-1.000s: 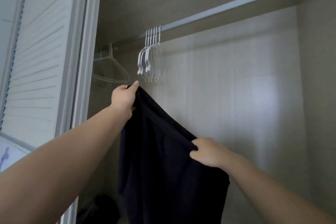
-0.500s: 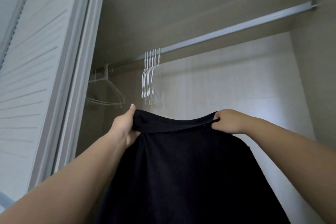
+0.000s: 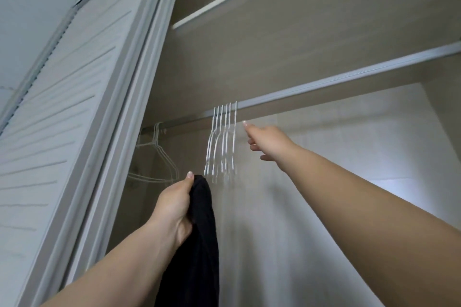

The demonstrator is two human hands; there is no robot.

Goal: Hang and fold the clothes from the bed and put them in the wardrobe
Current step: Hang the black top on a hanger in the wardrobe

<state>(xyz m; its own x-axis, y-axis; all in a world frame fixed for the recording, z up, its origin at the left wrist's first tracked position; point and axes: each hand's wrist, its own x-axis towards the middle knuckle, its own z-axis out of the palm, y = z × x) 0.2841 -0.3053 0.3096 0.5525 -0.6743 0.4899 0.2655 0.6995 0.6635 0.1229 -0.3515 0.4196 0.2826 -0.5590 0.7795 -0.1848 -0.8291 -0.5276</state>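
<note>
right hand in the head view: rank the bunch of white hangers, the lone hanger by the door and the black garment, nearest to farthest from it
1. The bunch of white hangers, just left of the right hand on the rail; its fingertip is beside them, not touching.
2. The black garment, lower left, gripped by the left hand.
3. The lone hanger, far left by the sliding door.

The right hand (image 3: 268,142) has let go of the black garment (image 3: 197,244) and now reaches up, forefinger out, just beside the bunch of white hangers (image 3: 222,139) at the frame's centre, while the garment, no longer stretched wide, hangs bunched from the left hand (image 3: 174,207) alone.
</note>
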